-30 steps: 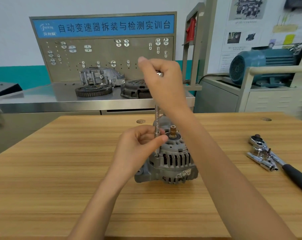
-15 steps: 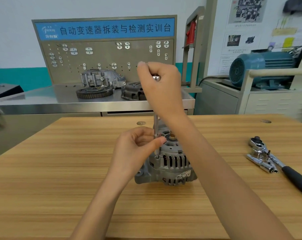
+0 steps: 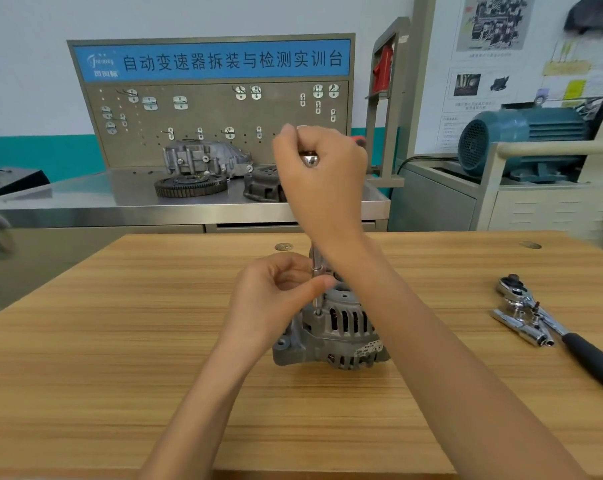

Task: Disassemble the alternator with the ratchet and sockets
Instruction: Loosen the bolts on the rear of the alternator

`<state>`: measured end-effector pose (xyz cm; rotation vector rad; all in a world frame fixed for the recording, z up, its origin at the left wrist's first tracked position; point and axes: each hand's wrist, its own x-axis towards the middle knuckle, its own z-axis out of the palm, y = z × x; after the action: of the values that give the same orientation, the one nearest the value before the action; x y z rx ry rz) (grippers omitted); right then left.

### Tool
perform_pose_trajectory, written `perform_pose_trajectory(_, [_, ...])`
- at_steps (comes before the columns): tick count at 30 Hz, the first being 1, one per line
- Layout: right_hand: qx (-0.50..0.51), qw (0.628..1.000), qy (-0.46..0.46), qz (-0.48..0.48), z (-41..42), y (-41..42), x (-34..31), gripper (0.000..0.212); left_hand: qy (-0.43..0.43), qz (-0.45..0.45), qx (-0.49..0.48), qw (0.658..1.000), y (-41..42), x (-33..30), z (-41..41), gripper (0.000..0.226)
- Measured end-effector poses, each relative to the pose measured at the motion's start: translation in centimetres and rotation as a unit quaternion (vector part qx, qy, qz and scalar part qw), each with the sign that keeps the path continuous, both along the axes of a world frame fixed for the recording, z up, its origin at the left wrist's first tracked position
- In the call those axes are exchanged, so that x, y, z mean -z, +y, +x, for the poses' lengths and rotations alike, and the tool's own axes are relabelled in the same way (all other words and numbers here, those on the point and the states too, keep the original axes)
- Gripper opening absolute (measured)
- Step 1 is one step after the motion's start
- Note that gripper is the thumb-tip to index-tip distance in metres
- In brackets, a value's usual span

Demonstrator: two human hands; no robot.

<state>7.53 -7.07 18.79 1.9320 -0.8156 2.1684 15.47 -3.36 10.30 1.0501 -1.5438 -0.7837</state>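
A grey alternator (image 3: 341,336) stands on the wooden table (image 3: 120,341), shaft end up. A long chrome extension bar (image 3: 316,271) rises upright from a bolt hole on the alternator's left top edge. My left hand (image 3: 276,296) pinches the bar low down between thumb and fingers. My right hand (image 3: 322,168) grips the bar's rounded top end high above the alternator; my right forearm crosses in front of the alternator's right side and hides its shaft.
A ratchet (image 3: 552,323) with a black handle lies on the table at the right, with loose chrome sockets (image 3: 521,327) beside its head. Behind the table stand a steel bench (image 3: 85,206) with a gear ring and castings, a pegboard, and a blue motor (image 3: 521,140).
The view has tilted up slightly. My right hand has turned a little on the top of the bar; my left hand keeps its pinch on the bar. The alternator has not moved.
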Motion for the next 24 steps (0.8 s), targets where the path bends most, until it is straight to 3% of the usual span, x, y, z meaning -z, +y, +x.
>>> perform_pose_trajectory(2, [-0.161, 0.984, -0.004, 0.080, -0.5, 0.0, -0.4, 0.050, -0.002, 0.002, 0.027, 1.000, 0.1, -0.2, 0.1, 0.014])
perform_pose_trajectory(4, [-0.298, 0.941, -0.005, 0.160, -0.8, -0.3, -0.8, 0.053, -0.010, 0.006, 0.047, 0.999, 0.0, -0.3, 0.3, 0.018])
perform_pose_trajectory(7, [-0.393, 0.894, -0.027, 0.213, -0.8, -0.6, -1.1, 0.058, 0.000, 0.020, 0.044, 0.999, 0.0, -0.3, 0.5, 0.025])
perform_pose_trajectory(10, [-0.292, 0.941, -0.039, 0.165, -0.3, -0.3, -0.7, 0.053, -0.002, 0.013, 0.017, 1.000, -0.1, -0.4, 0.2, 0.022])
perform_pose_trajectory(12, [-0.112, 0.992, -0.017, 0.056, 0.1, 0.1, 0.0, 0.046, -0.006, 0.004, 0.006, 1.000, -0.1, -0.2, 0.1, 0.017])
perform_pose_trajectory(14, [0.073, 0.997, 0.008, -0.034, 0.4, 0.2, 0.4, 0.042, -0.009, -0.008, -0.005, 1.000, -0.2, 0.0, 0.1, 0.014])
perform_pose_trajectory(15, [0.091, 0.995, 0.008, -0.039, 0.3, 0.3, 0.4, 0.043, -0.012, -0.013, -0.009, 1.000, -0.2, 0.0, 0.1, 0.015])
perform_pose_trajectory(18, [-0.085, 0.995, -0.013, 0.050, -0.5, 0.0, -0.2, 0.049, -0.009, -0.003, 0.005, 1.000, 0.1, -0.3, 0.1, 0.022])
perform_pose_trajectory(22, [-0.352, 0.911, -0.045, 0.209, -1.7, -0.3, -1.1, 0.053, -0.005, 0.011, 0.036, 0.999, 0.2, -0.7, 0.1, 0.016])
perform_pose_trajectory(24, [-0.408, 0.880, -0.065, 0.236, -1.8, -0.4, -1.3, 0.057, -0.005, 0.013, 0.024, 1.000, 0.2, -0.8, -0.1, 0.014])
